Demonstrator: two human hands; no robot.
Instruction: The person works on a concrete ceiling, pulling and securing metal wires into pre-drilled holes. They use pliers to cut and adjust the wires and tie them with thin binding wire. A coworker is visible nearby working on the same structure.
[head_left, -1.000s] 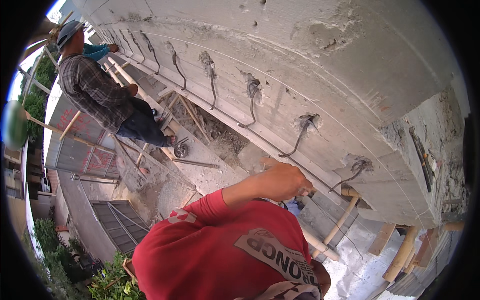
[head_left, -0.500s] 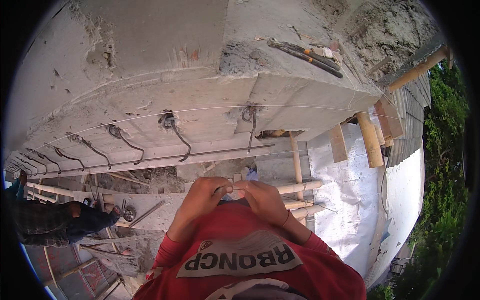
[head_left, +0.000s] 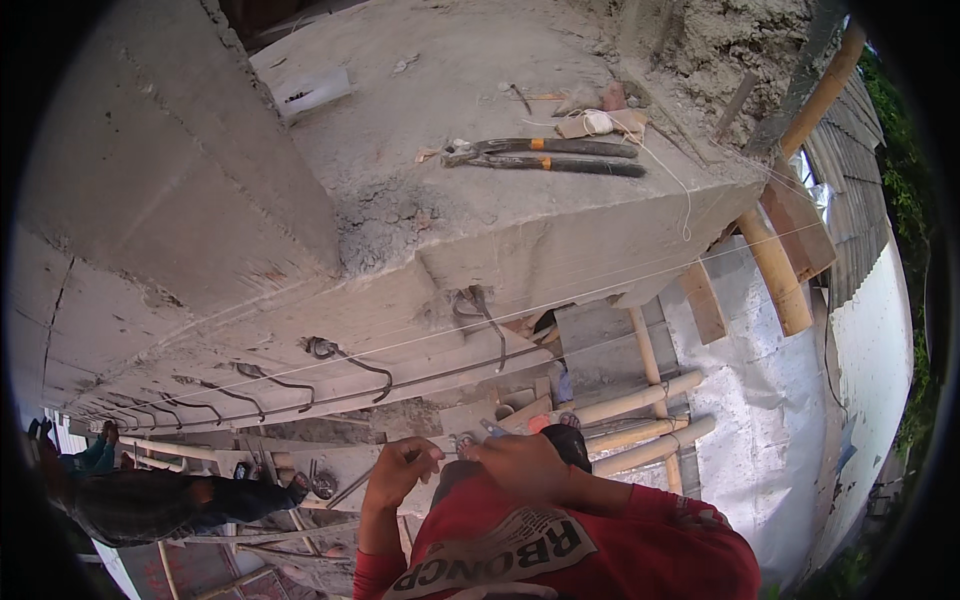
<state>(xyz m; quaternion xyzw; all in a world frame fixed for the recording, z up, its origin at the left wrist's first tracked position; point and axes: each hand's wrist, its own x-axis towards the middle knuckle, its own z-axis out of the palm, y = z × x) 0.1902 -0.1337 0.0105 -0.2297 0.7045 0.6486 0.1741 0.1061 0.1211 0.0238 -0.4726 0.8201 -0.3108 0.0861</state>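
My left hand [head_left: 402, 468] is raised in front of my chest, fingers curled and the thumb and fingertips pinched together. Facing it, a short gap away, is my right hand [head_left: 522, 464], its fingers closed and a little blurred. Whatever either pinch holds is too small or too hidden to make out. Beyond the hands, bent steel bars [head_left: 485, 325] stick out of the side of the concrete beam [head_left: 570, 255]. One long straight rebar [head_left: 430, 378] runs along under their hooked ends.
A bolt cutter [head_left: 550, 158] with black handles lies on the concrete ledge, beside a roll of white string [head_left: 598, 122]. Taut string runs along the beam. Bamboo poles [head_left: 640, 400] and metal sheeting [head_left: 740, 400] are at right. A co-worker [head_left: 140, 500] is at far left.
My view has turned, bringing more of the ledge and bolt cutter into sight. My hands, nearly touching before, have moved apart and sit lower in the picture.
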